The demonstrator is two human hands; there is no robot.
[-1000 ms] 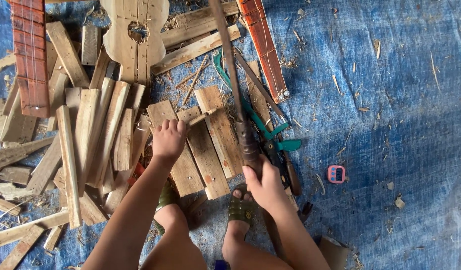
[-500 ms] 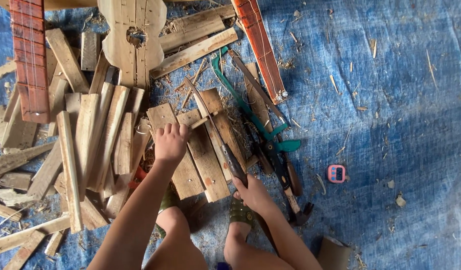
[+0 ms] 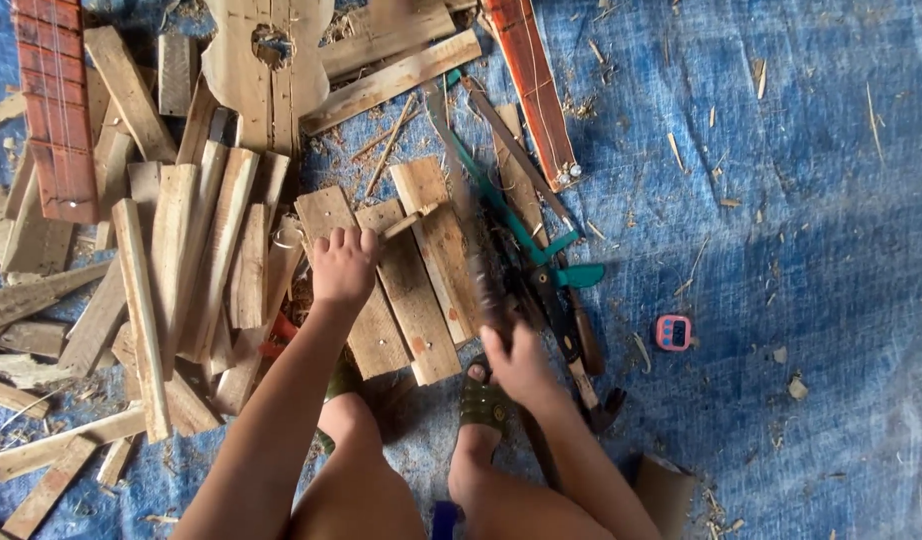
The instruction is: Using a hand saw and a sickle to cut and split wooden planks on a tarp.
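My left hand (image 3: 343, 265) presses down on flat wooden planks (image 3: 413, 305) laid side by side on the blue tarp, its fingertips next to a small wood piece (image 3: 409, 221) lying across them. My right hand (image 3: 516, 360) is closed on the handle of a long dark blade (image 3: 466, 210). The blade is blurred by motion and stretches away from me over the right edge of the planks. My sandalled foot (image 3: 481, 402) rests just below the planks.
A heap of wood slats (image 3: 181, 260) lies to the left. Beyond are a guitar-shaped wooden body (image 3: 271, 60) and two red fretboards (image 3: 56, 110) (image 3: 533, 95). A green-handled tool (image 3: 546, 262), a hammer (image 3: 599, 402) and a small pink object (image 3: 673, 332) sit to the right.
The blade, raised a second ago, came down onto the planks near the small wood piece and now lies further right. My left hand has stayed on the planks.
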